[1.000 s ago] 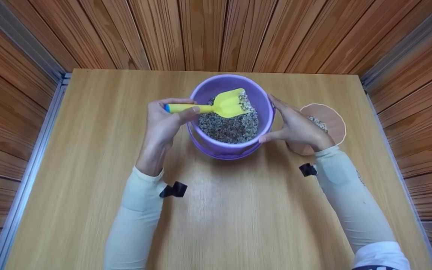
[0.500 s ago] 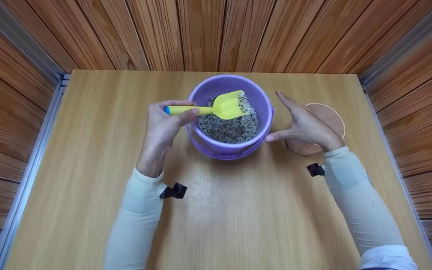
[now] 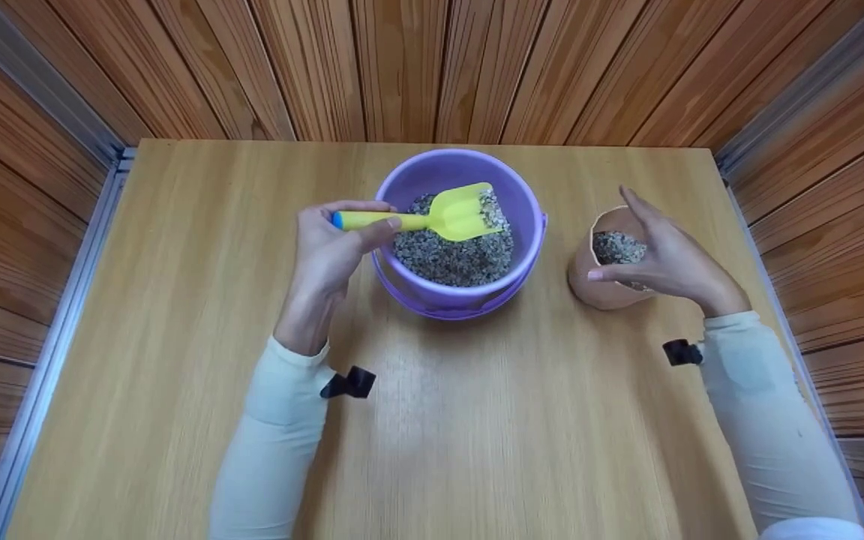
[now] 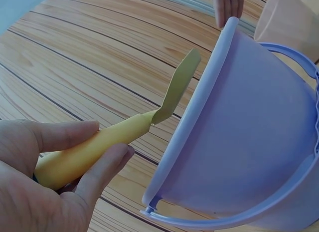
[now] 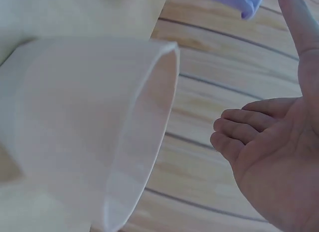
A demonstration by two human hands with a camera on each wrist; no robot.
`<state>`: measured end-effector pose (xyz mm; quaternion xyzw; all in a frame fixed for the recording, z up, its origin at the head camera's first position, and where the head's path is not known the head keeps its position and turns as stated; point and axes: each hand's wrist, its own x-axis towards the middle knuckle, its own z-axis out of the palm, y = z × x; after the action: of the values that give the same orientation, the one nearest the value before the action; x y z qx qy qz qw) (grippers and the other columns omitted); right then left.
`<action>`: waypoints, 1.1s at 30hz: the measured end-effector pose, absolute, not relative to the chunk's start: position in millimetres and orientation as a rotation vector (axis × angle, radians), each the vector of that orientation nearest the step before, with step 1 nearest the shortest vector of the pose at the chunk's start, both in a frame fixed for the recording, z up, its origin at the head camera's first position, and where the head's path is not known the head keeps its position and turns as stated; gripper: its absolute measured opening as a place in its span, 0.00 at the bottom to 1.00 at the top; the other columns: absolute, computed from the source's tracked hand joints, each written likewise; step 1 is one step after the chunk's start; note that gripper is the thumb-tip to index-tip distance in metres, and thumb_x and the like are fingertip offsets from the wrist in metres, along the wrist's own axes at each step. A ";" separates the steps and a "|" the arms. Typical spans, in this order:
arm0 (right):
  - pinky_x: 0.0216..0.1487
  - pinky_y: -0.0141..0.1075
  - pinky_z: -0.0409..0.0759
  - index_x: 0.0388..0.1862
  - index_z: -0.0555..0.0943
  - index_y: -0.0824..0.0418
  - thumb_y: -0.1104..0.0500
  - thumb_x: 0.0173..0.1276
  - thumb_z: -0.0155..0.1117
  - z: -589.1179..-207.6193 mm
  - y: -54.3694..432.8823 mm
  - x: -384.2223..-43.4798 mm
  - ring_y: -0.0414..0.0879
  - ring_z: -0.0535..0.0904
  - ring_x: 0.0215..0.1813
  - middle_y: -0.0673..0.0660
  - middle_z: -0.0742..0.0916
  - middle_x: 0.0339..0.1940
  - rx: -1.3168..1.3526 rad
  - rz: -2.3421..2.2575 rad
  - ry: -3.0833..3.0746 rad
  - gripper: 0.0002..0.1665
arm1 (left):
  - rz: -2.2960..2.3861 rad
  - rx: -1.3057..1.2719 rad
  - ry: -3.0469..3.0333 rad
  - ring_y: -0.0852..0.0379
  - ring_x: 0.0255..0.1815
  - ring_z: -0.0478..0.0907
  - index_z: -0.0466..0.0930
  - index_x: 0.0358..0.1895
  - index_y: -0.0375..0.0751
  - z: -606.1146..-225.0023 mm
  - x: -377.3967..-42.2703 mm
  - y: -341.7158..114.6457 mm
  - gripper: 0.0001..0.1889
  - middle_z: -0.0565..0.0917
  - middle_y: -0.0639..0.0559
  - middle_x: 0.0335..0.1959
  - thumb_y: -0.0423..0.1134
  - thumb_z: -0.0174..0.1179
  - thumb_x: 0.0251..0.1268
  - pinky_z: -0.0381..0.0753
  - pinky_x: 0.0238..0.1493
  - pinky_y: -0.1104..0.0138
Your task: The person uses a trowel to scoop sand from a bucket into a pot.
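My left hand (image 3: 327, 247) pinches the handle of a yellow toy shovel (image 3: 458, 214) with a blue handle end. Its blade hangs over the mouth of a purple bucket (image 3: 451, 295), which holds grey gravel (image 3: 447, 259). In the left wrist view the blade (image 4: 179, 85) sits just outside the bucket's rim line, above the opening. My right hand (image 3: 676, 259) is empty, thumb and fingers spread, over the right side of a peach-coloured pot (image 3: 597, 285) with gravel inside. The right wrist view shows the palm (image 5: 279, 167) facing the pot's mouth, apart from the pot (image 5: 84, 117).
The bucket's purple handle (image 3: 447, 311) hangs down at its front. Everything stands on a wooden table (image 3: 477, 435), walled at the back and sides by brown wooden panels (image 3: 402, 67). Metal rails (image 3: 49, 330) run along the table's sides.
My right hand has let go of the bucket's right side and moved right, over the pot. My left hand and the shovel have hardly moved.
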<state>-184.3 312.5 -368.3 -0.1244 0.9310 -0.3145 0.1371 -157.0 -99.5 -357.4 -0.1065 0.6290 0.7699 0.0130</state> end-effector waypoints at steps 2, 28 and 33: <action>0.75 0.65 0.52 0.85 0.41 0.55 0.46 0.54 0.83 -369.1 321.6 -182.4 0.64 0.45 0.82 0.62 0.50 0.84 -0.342 -0.925 2.698 0.74 | 2.397 -0.333 1.957 0.49 0.37 0.83 0.87 0.43 0.28 -357.1 -157.0 -99.7 0.11 0.87 0.37 0.42 0.22 0.72 0.55 0.87 0.40 0.65; 0.73 0.69 0.50 0.83 0.33 0.62 0.39 0.57 0.79 -405.9 388.6 -173.0 0.71 0.42 0.80 0.70 0.44 0.82 -0.054 -0.813 2.635 0.77 | 2.401 -0.323 1.960 0.50 0.36 0.84 0.86 0.44 0.26 -357.1 -154.9 -96.4 0.12 0.88 0.38 0.40 0.21 0.71 0.54 0.88 0.40 0.64; 0.73 0.69 0.49 0.83 0.32 0.60 0.36 0.56 0.78 -408.3 388.3 -172.7 0.71 0.40 0.80 0.68 0.43 0.83 -0.008 -0.816 2.611 0.79 | 2.424 -0.318 1.938 0.49 0.37 0.84 0.86 0.43 0.26 -356.6 -154.3 -94.9 0.11 0.88 0.37 0.40 0.21 0.71 0.55 0.88 0.41 0.64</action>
<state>-172.7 388.3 -408.3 -0.0030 0.9349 -0.2923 0.2014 -154.3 -94.9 -356.6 -0.1021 0.6211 0.7770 0.0111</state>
